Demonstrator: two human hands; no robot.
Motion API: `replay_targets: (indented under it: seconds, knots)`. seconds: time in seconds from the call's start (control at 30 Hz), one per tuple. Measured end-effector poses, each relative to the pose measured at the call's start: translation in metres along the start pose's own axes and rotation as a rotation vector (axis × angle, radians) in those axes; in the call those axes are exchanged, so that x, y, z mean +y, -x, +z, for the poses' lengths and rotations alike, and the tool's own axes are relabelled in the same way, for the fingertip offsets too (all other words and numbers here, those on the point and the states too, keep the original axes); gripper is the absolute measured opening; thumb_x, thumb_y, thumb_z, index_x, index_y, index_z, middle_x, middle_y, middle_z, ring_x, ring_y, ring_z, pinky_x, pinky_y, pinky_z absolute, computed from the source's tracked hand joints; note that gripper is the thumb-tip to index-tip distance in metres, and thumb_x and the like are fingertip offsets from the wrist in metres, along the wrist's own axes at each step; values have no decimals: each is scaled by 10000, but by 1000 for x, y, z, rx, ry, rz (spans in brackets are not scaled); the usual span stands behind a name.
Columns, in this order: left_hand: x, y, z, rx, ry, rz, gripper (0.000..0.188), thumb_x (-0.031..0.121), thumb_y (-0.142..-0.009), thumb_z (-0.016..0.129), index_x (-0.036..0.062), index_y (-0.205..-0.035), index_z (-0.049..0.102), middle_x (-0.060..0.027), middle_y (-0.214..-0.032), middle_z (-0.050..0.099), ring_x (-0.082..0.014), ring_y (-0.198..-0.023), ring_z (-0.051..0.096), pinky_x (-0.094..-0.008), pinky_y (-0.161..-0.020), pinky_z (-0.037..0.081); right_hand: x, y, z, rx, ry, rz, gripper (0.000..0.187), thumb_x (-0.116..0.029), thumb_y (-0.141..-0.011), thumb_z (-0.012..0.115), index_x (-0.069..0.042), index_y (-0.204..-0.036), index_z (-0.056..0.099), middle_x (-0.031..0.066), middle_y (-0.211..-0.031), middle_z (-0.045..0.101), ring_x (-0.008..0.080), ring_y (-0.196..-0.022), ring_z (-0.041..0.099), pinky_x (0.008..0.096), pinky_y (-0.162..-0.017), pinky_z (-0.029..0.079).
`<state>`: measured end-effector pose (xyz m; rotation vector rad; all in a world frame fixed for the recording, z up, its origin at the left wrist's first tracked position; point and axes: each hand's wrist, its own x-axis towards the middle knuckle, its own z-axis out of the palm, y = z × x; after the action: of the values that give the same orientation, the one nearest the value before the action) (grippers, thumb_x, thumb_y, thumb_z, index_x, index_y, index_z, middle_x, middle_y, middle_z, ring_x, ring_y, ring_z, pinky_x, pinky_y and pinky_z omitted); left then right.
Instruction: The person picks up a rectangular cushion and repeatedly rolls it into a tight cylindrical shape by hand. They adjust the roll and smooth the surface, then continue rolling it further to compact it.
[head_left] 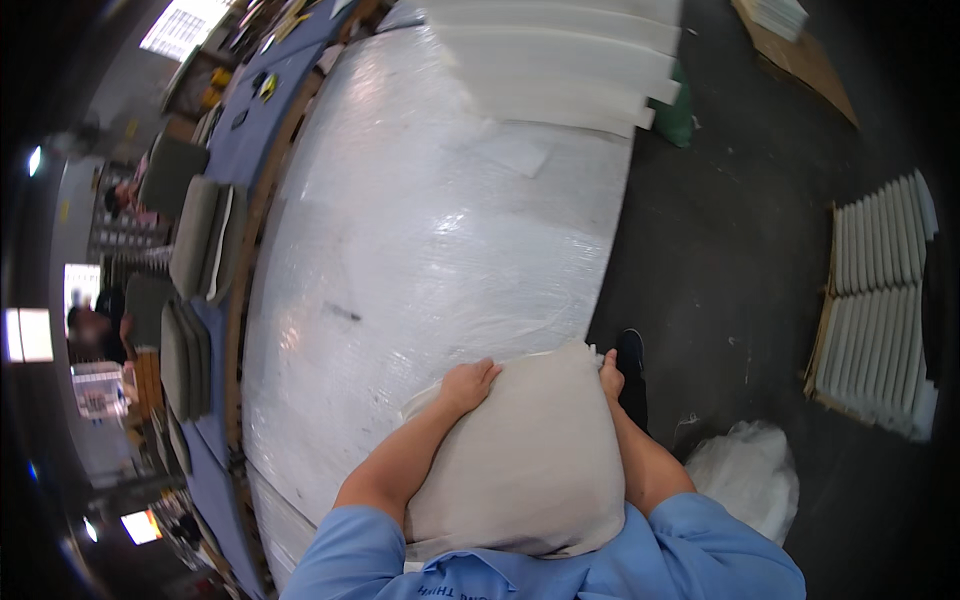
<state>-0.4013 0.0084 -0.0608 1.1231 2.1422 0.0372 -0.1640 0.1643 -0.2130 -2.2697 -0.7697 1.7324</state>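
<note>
A cream fabric-covered cushion (520, 455) rests against my front, its far edge over the near end of the plastic-wrapped work table. My left hand (470, 386) is closed at the cushion's far left corner, fingers curled on the fabric. At the far right corner, my right hand (611, 376) grips the cover's edge, thumb up, beside a small bunched bit of fabric. The cushion lies between my two forearms. Its underside and my fingers beneath it are hidden.
The table (440, 230) bears a stack of white foam sheets (560, 70) at its far end. Grey-green cushions (205, 240) line a blue bench at left, with people beyond. On the floor at right are stacked pale foam pieces (875, 300) and a clear plastic bag (745, 480).
</note>
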Motion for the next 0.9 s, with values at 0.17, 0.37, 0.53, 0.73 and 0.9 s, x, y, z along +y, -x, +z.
replay_targets:
  seconds: [0.17, 0.37, 0.53, 0.73, 0.9]
  knots:
    - [-16, -14, 18, 112, -47, -3, 419, 446, -1095, 442, 92, -951, 613, -198, -819, 726, -444, -803, 704, -560, -706, 533, 22, -8, -4, -49, 175, -159, 730, -600, -1034, 542, 91, -974, 768, 227, -868, 770, 345, -858, 734, 444, -819, 538]
    - [-27, -20, 35, 129, 25, 21, 413, 454, -1094, 442, 109, -966, 630, -191, -786, 717, -443, -783, 693, -570, -703, 520, 32, -15, -6, -323, -144, -300, 627, -495, -1076, 535, 39, -854, 780, 174, -810, 775, 228, -644, 689, 389, -643, 533]
    - [-10, -28, 23, 143, 199, -14, 419, 473, -1084, 460, 112, -971, 641, -190, -761, 708, -440, -741, 680, -572, -685, 509, 20, -32, -6, -329, -111, -308, 671, -521, -1080, 508, 48, -849, 778, 143, -834, 783, 222, -674, 701, 388, -675, 546]
    - [1, -47, 20, 301, 149, 13, 435, 472, -1085, 456, 96, -962, 636, -183, -706, 689, -445, -684, 669, -569, -651, 506, 30, -48, -13, -369, -9, -580, 683, -520, -1082, 495, 58, -845, 769, 148, -884, 788, 244, -727, 726, 408, -682, 557]
    - [-12, -29, -14, 323, 41, -51, 406, 465, -1075, 484, 101, -1011, 653, -184, -932, 709, -392, -954, 682, -540, -792, 516, -10, -37, -17, -209, 373, -260, 668, -557, -1062, 507, 64, -1003, 748, 182, -955, 782, 274, -797, 743, 409, -712, 575]
